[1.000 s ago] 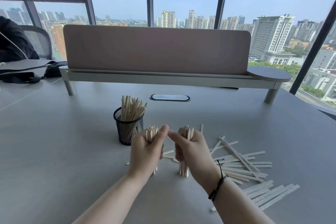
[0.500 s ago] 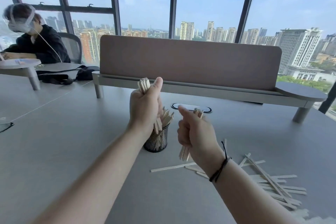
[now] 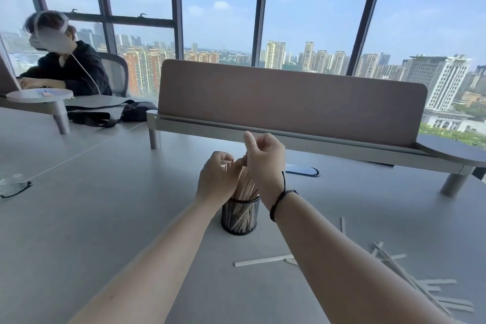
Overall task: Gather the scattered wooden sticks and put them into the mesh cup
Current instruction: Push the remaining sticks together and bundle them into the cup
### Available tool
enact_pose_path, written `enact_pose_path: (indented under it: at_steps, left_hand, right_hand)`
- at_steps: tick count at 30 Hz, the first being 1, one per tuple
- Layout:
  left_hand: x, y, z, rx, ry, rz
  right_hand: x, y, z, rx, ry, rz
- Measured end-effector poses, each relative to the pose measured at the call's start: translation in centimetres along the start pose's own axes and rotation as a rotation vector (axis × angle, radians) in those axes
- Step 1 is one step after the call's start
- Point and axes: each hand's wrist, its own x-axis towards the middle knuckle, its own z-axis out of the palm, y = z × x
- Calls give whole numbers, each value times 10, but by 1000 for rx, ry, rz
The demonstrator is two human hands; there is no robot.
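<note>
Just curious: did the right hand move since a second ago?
Yes. The right hand rose from beside the table's sticks to above the cup.

I can read no text, label, brand, number or sign from where I stand. Nothing legible shows anywhere in my view, and the buildings outside are too far off and too blurred for any lettering on them to be made out.
</note>
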Motion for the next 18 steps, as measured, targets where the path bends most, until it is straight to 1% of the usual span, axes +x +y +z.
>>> enact_pose_path:
  at_steps: [3,4,7,8,10,11,13,15,16,18]
  left_hand:
    - [1,-2,-5,-102,-45,-20]
    - [2,-1,-7,-126,-66,-10]
    - [2,5,-11,-217,-159,33]
    - [3,6,-11,-226,-202,53]
    - [3,10,-11,-214,-308,55]
    - [3,12,-11,-196,-356,48]
    - [5,15,-13,-178,-414,40]
    - [5,21,-16,-151,-485,45]
    - [4,24,-17,-117,-518,55]
    - [4,28,-17,41,-534,105]
  right_hand:
    - [3,9,-8,-237,-45,-142]
    - [4,12,-11,-340,-88,-181]
    - [0,27,-19,-684,-338,-274]
    - [-2,32,-22,-767,-423,-309]
    - [-4,37,-26,-842,-523,-357]
    - [-2,38,-27,-813,-548,-350]
    - [-2,35,-32,-603,-546,-256]
    - [-8,34,-44,-374,-463,-166]
    - [-12,34,-53,-300,-421,-141]
    - [-21,43,-76,-235,-371,-90]
